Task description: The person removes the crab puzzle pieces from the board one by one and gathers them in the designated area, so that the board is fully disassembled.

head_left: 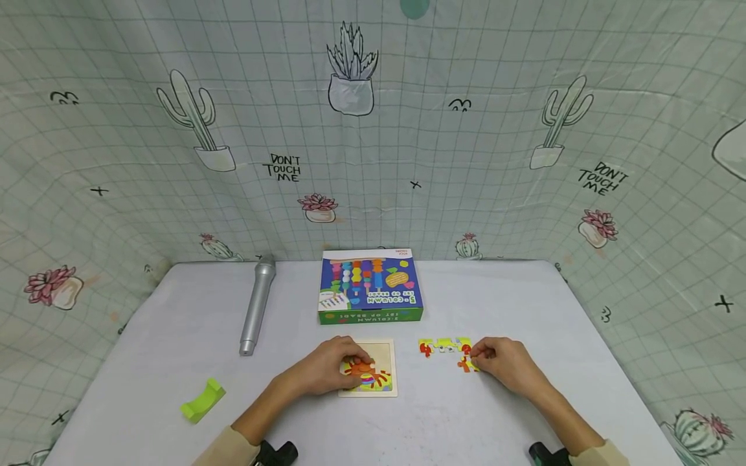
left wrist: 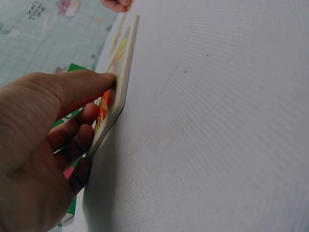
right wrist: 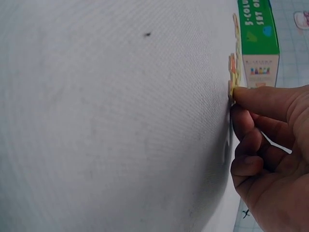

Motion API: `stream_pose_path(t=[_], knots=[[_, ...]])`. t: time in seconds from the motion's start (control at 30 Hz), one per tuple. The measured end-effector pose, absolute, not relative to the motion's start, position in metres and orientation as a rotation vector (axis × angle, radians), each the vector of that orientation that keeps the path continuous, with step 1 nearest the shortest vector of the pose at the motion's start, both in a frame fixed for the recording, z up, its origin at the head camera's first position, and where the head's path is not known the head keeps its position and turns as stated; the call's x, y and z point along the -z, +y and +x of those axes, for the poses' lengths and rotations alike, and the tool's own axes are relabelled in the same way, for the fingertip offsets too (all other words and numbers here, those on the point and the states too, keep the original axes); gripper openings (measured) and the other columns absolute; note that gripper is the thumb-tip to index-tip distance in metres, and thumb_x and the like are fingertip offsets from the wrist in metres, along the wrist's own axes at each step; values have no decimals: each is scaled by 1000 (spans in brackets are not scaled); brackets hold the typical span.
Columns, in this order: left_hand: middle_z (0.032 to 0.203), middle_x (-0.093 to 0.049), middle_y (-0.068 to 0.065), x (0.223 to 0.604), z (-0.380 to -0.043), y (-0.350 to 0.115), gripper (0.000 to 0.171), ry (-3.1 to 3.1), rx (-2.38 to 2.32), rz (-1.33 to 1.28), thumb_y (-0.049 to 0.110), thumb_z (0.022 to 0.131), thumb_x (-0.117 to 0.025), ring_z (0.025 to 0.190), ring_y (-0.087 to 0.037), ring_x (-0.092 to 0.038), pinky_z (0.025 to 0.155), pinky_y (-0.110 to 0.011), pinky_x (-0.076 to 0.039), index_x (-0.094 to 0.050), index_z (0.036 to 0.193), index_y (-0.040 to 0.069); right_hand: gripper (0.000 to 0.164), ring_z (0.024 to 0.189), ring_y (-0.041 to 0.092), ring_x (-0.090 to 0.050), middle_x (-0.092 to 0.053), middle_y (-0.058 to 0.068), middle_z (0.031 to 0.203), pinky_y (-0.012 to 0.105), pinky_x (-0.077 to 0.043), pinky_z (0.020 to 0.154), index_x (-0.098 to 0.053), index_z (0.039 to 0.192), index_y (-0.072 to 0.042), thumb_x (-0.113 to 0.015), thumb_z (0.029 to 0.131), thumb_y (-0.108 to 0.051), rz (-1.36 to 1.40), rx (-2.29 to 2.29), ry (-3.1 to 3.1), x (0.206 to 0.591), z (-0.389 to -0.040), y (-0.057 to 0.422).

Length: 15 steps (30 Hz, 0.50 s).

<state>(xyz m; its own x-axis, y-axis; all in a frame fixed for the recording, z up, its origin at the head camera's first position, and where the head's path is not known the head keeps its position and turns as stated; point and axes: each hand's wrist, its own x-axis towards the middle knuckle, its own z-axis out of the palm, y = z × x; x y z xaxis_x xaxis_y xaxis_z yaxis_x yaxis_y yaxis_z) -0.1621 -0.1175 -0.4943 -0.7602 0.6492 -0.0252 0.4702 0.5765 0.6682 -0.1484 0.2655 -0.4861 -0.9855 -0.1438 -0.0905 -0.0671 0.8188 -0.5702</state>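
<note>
A small jigsaw puzzle board (head_left: 394, 369) with a light wooden frame lies on the table, its crab picture partly filled with pieces. My left hand (head_left: 334, 366) holds it at the left side, thumb and curved fingers on the board; the hand covers part of the picture. In the left wrist view the thumb rests near the frame's edge. To the right, my right hand (head_left: 506, 364) pinches a small yellow jigsaw piece (right wrist: 233, 93) between thumb and finger, low over the table. Beside it lie joined jigsaw pieces (head_left: 445, 345) in yellow, red and white.
A blue and green bead-set box (head_left: 370, 288) stands behind the puzzle board. At the back left lies a silver, microphone-like rod (head_left: 257, 307). A lime-green curved block (head_left: 203, 400) sits at the left front. A patterned cloth (head_left: 373, 149) hangs behind the white table (head_left: 431, 427).
</note>
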Motion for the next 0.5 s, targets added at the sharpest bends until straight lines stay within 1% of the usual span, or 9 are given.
stream_pose_path(t=[0.37, 0.5], knots=[[105, -64, 10, 493, -162, -118, 32, 2538, -964, 919, 24, 85, -79, 97, -8, -54, 88, -30, -46, -73, 116, 21, 5, 73, 10, -54, -62, -8, 76, 26, -43, 65, -73, 91, -14, -76, 88, -14, -177, 874, 2870, 485, -149, 265], [106, -64, 10, 493, -161, -118, 31, 2540, -960, 931, 24, 86, -78, 98, -8, -55, 90, -30, -46, -73, 117, 21, 9, 73, 11, -54, -61, -7, 77, 27, -43, 65, -72, 95, -13, -75, 87, -15, -159, 858, 2863, 483, -147, 265]])
